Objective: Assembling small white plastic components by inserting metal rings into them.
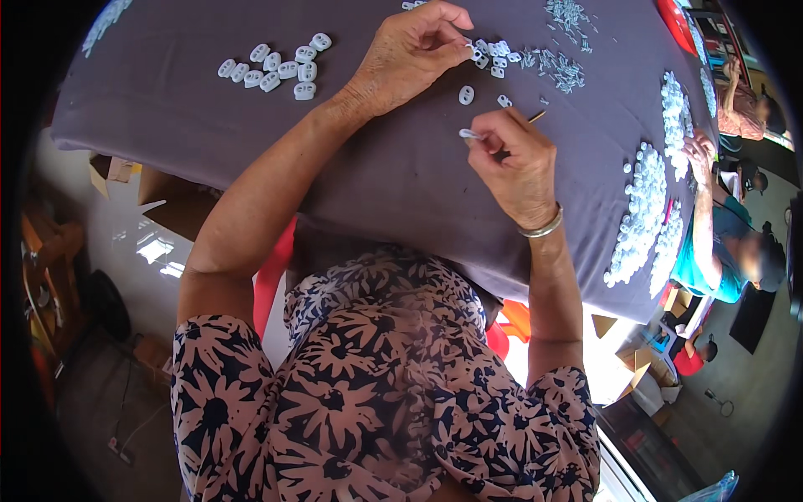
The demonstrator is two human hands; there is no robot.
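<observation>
My left hand (410, 58) reaches to the far middle of the table, its thumb and fingertips pinched at the edge of a cluster of small white plastic pieces (499, 60). My right hand (517, 159) is closed nearer to me. A white oval plastic piece (470, 134) pokes out from its thumb and forefinger, and a thin stick with a brassy end (538, 116) juts from its other side. Between the hands lie a loose white oval piece with two holes (466, 95) and a smaller white piece (504, 101). Small metal screws (562, 71) are heaped beyond.
Two-holed white oval pieces (288, 69) form a group at the left on the dark tablecloth (401, 184). Larger white heaps (640, 213) line the right side, where another person's hand (701, 155) works. A red container (676, 23) stands far right; cardboard boxes (180, 201) sit below the left edge.
</observation>
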